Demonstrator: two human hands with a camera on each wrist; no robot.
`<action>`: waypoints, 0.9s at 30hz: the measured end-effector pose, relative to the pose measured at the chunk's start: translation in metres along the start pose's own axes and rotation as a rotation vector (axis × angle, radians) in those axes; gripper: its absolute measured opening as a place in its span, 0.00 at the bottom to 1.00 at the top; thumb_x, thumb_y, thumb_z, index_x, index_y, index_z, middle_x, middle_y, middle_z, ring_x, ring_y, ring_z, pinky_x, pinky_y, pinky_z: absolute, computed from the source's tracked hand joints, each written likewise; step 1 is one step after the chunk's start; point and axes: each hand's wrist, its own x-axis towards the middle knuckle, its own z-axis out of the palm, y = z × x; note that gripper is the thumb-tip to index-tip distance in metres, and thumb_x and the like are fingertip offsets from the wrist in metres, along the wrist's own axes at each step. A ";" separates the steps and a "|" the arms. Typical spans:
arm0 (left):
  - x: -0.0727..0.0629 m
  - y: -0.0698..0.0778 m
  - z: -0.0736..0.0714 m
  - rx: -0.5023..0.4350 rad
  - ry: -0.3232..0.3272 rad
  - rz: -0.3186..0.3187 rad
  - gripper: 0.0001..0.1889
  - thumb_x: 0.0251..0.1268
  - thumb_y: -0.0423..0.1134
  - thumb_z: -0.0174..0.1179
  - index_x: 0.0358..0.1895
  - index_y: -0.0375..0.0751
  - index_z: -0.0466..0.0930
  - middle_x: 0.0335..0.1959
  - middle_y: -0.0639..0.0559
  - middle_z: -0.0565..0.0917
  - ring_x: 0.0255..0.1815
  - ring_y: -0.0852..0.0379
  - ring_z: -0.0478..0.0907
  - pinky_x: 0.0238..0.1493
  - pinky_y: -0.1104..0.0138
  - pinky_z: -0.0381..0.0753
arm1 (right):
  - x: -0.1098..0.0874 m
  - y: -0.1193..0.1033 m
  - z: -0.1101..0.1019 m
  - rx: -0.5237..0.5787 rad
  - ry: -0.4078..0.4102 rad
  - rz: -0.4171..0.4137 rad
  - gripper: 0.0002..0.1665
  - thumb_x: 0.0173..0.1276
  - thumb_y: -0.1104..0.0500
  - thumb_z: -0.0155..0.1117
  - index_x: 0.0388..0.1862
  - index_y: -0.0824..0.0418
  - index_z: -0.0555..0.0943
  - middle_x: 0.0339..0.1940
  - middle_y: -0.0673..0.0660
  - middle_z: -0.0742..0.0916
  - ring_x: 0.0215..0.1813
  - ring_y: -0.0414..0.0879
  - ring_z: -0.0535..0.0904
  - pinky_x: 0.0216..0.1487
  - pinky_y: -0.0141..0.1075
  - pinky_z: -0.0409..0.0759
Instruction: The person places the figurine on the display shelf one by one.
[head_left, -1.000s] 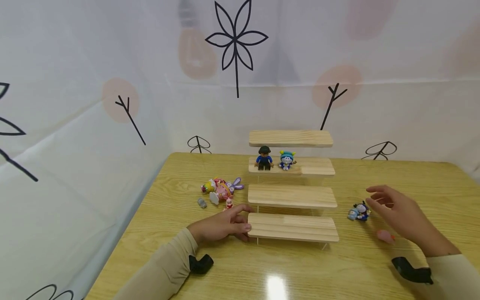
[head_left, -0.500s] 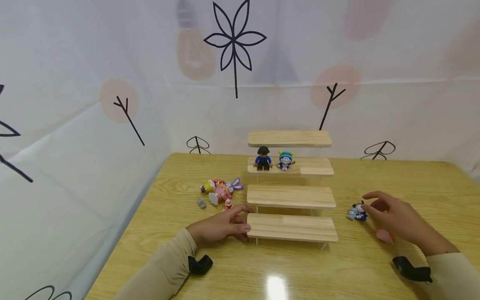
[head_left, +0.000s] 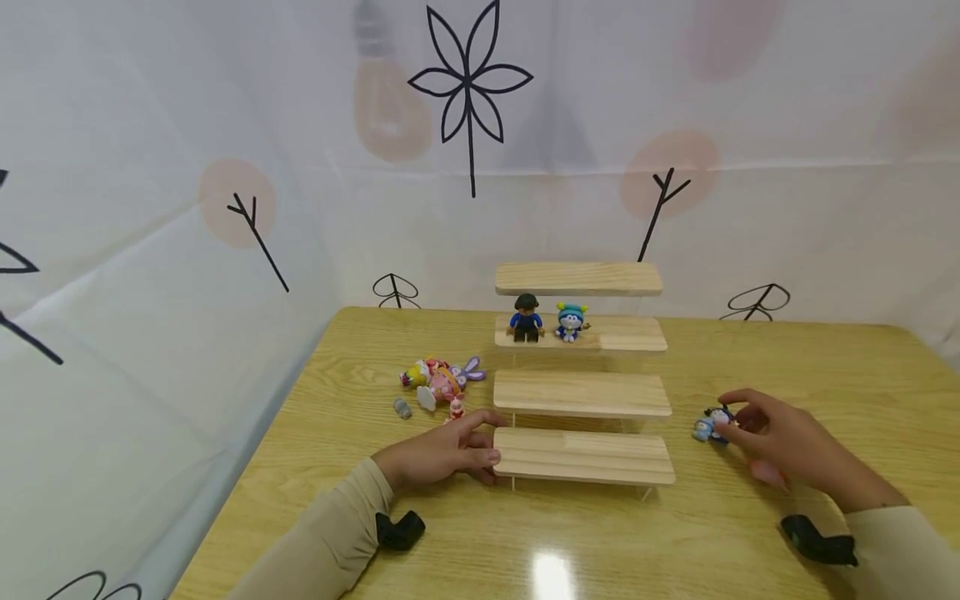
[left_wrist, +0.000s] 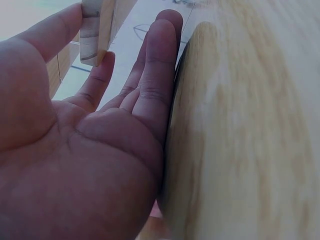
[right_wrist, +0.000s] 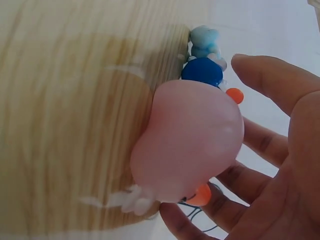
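Observation:
My left hand (head_left: 435,454) pinches the left end of the lowest board of a wooden tiered shelf (head_left: 585,457); in the left wrist view the board's end (left_wrist: 92,40) sits between thumb and index finger. To the right, my right hand (head_left: 791,442) reaches over a small dark-blue figurine (head_left: 720,414), thumb and fingers spread around it. A light-blue figurine (head_left: 702,429) lies against its left side. Under the palm is a pink figurine (right_wrist: 187,140) with orange bits, large in the right wrist view. A gap shows between the thumb and the blue toy there.
On the second board from the top stand a figure in a dark cap (head_left: 527,318) and a teal-hatted figurine (head_left: 571,322). Left of the shelf lie several toys, among them a purple-eared rabbit (head_left: 468,372), a grey piece (head_left: 402,407) and a small red-and-white figurine (head_left: 456,408).
My right hand has moved a little left and down, its thumb and fingers now around the dark-blue figurine. The left hand has stayed at the shelf's end.

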 end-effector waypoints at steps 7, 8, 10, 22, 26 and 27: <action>0.002 -0.002 0.001 -0.001 0.001 0.020 0.25 0.78 0.41 0.54 0.72 0.46 0.59 0.54 0.40 0.82 0.49 0.49 0.85 0.57 0.60 0.84 | 0.000 -0.001 0.000 -0.025 0.012 -0.003 0.32 0.73 0.45 0.64 0.64 0.66 0.74 0.42 0.58 0.87 0.41 0.46 0.81 0.39 0.51 0.81; 0.002 -0.002 0.001 0.001 0.001 0.018 0.25 0.78 0.41 0.54 0.72 0.46 0.59 0.54 0.40 0.82 0.49 0.49 0.85 0.57 0.60 0.84 | 0.000 -0.002 0.000 -0.026 0.012 -0.004 0.31 0.72 0.45 0.64 0.64 0.65 0.74 0.42 0.58 0.87 0.41 0.46 0.81 0.39 0.50 0.81; 0.002 -0.002 0.001 0.000 -0.005 0.015 0.26 0.78 0.42 0.54 0.73 0.47 0.58 0.55 0.40 0.82 0.49 0.49 0.85 0.57 0.60 0.84 | -0.001 -0.002 0.000 -0.027 0.010 -0.007 0.30 0.72 0.46 0.65 0.63 0.65 0.75 0.42 0.58 0.86 0.41 0.46 0.81 0.39 0.51 0.81; 0.001 -0.002 0.000 -0.006 -0.007 0.017 0.26 0.78 0.42 0.53 0.73 0.47 0.58 0.57 0.39 0.81 0.50 0.49 0.85 0.57 0.60 0.83 | 0.000 -0.005 0.004 -0.046 0.014 -0.043 0.33 0.66 0.45 0.71 0.61 0.66 0.77 0.43 0.59 0.86 0.42 0.48 0.82 0.39 0.50 0.82; 0.001 -0.002 0.000 -0.005 -0.010 0.011 0.26 0.78 0.43 0.53 0.73 0.47 0.58 0.58 0.40 0.81 0.51 0.49 0.85 0.57 0.60 0.83 | 0.000 -0.006 0.005 -0.054 0.015 -0.044 0.34 0.64 0.45 0.72 0.60 0.66 0.77 0.43 0.61 0.86 0.42 0.51 0.83 0.39 0.52 0.82; 0.001 -0.002 0.000 -0.006 -0.010 0.011 0.26 0.78 0.43 0.53 0.73 0.47 0.58 0.58 0.40 0.81 0.50 0.49 0.85 0.57 0.60 0.83 | 0.001 -0.006 0.005 -0.059 0.018 -0.046 0.35 0.64 0.45 0.73 0.60 0.66 0.77 0.43 0.61 0.86 0.42 0.51 0.83 0.40 0.52 0.82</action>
